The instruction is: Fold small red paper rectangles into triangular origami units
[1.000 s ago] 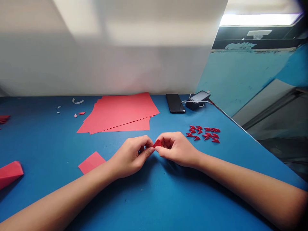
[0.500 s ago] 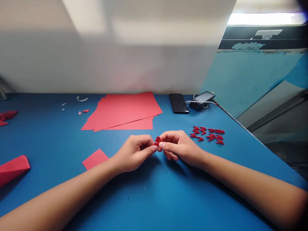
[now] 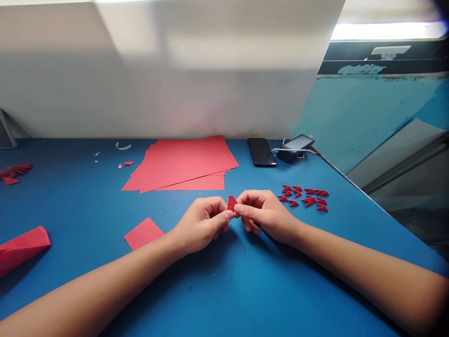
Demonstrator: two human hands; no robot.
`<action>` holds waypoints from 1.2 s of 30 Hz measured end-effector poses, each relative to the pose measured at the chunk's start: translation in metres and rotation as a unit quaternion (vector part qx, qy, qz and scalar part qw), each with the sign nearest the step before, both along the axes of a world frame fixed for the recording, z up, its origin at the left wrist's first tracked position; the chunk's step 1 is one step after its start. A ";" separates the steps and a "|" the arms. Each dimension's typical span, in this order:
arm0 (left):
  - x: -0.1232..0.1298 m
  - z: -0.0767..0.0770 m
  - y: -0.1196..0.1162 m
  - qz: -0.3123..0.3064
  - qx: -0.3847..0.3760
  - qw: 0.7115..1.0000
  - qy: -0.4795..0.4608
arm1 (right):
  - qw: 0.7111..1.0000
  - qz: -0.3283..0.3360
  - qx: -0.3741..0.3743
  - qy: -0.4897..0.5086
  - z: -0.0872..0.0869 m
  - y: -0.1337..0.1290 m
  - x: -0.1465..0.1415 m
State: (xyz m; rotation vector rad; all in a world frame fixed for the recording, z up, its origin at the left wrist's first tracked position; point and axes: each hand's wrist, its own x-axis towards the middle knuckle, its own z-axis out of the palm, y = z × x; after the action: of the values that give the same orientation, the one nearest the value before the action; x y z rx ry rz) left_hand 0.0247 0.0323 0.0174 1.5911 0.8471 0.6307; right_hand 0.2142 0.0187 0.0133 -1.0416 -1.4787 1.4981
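Observation:
A small folded piece of red paper is pinched between both hands above the middle of the table. My left hand grips its lower left side between thumb and fingers, hiding part of it. On its right edge, the thumb and forefinger of my right hand press together, other fingers curled beneath. Several small folded red paper triangles lie in groups to the right of my right hand. A red paper square rests by my left forearm, which partly covers it.
Large red paper sheets lie stacked at the back. Beside them are a black phone and a device with a white cable. A long folded red paper and red pieces sit at left, with paper scraps behind.
The folded paper has turned in my fingers and now shows a flat triangular face. Both hands stay in nearly the same place. The whole view has shifted slightly.

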 end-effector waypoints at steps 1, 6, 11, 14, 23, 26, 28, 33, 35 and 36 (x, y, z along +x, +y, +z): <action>0.000 -0.001 0.001 -0.002 0.007 1.000 0.001 | 1.000 -0.009 -0.001 0.004 -0.001 0.000 0.000; -0.003 -0.001 0.004 -0.033 0.004 0.999 0.011 | 0.998 -0.044 -0.010 0.035 -0.006 0.002 -0.001; -0.005 0.000 0.006 -0.049 -0.018 0.998 0.029 | 0.997 -0.056 -0.022 0.052 -0.007 0.002 -0.001; -0.005 0.000 0.006 -0.054 -0.012 0.998 0.029 | 0.998 -0.041 -0.024 0.046 -0.006 0.002 -0.001; -0.007 -0.001 0.005 -0.072 0.018 0.997 0.035 | 0.999 0.006 -0.008 0.053 -0.003 -0.001 -0.003; -0.008 0.000 0.005 -0.077 0.037 0.996 0.021 | 0.999 0.017 -0.009 0.045 -0.001 -0.003 -0.004; -0.009 0.001 0.004 -0.075 0.045 0.996 0.007 | 0.998 0.026 -0.011 0.050 0.000 -0.005 -0.004; -0.009 0.003 0.004 -0.072 0.042 0.997 -0.004 | 0.996 0.042 -0.027 0.073 -0.001 -0.006 -0.006; -0.009 0.004 0.004 -0.071 0.043 0.996 -0.010 | 0.996 0.044 -0.031 0.073 -0.001 -0.006 -0.006; -0.009 0.004 0.004 -0.071 0.044 0.996 -0.015 | 0.996 0.046 -0.032 0.073 -0.001 -0.006 -0.006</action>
State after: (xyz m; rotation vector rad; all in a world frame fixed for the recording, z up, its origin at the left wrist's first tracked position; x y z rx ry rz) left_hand 0.0154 0.0361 0.0218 1.7015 0.6848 0.5942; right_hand 0.2078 0.0125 0.0123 -0.8907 -1.3994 1.6593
